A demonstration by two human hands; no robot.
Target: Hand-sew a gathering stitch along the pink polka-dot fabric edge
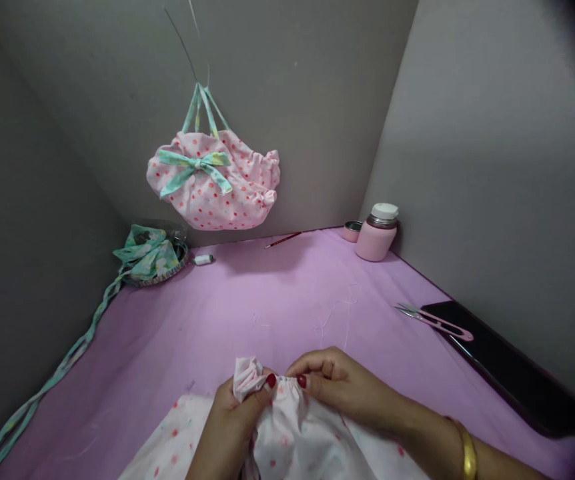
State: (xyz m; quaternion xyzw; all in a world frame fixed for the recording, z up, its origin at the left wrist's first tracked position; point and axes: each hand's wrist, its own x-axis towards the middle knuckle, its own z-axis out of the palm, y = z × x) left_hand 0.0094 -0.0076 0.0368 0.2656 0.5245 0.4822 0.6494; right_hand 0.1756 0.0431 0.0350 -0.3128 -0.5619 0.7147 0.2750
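Pink-and-white fabric with red dots (287,427) lies bunched at the bottom centre, its upper edge gathered into small pleats. My left hand (240,417) pinches this edge between thumb and fingers, with a folded bit of cloth standing up beside the thumb. Just to the right, my right hand (335,383) grips the same gathered edge, thumb in front and fingers curled behind. A short stretch of pleats shows between the two thumbs. Whether a needle is in either hand cannot be made out.
A dotted pink garment (217,187) with green bows hangs at the back. Green ties (147,257) fill a basket at the left, beside a thread spool (203,259). At the right are a pink jar (375,240) and pink snips (440,323) on a black object (507,373).
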